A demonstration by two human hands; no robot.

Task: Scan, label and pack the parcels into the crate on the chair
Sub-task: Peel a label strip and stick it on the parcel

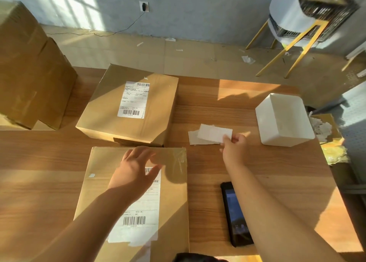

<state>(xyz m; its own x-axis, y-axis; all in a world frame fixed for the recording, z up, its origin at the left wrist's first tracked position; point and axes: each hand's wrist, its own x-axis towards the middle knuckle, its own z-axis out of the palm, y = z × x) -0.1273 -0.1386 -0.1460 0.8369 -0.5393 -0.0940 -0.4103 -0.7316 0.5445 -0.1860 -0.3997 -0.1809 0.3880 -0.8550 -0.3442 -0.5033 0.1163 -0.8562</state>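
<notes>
right hand (234, 145) pinches label (214, 133); left hand (136, 168) over parcel (172, 212).

So I count 2 labelled cardboard parcels, the far parcel (107, 111) and the near parcel (174, 212), plus at least 2 plain boxes (19, 64) stacked at the left. Then 2 white paper slips (212, 132), 1 white tub (285, 119), 1 black phone (235, 214), 1 crate (328, 8), 1 chair (287, 14).

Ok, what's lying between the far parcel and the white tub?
In the head view, between the far parcel and the white tub, there are white paper slips on the wooden table, and the right hand pinches the top slip.
</notes>
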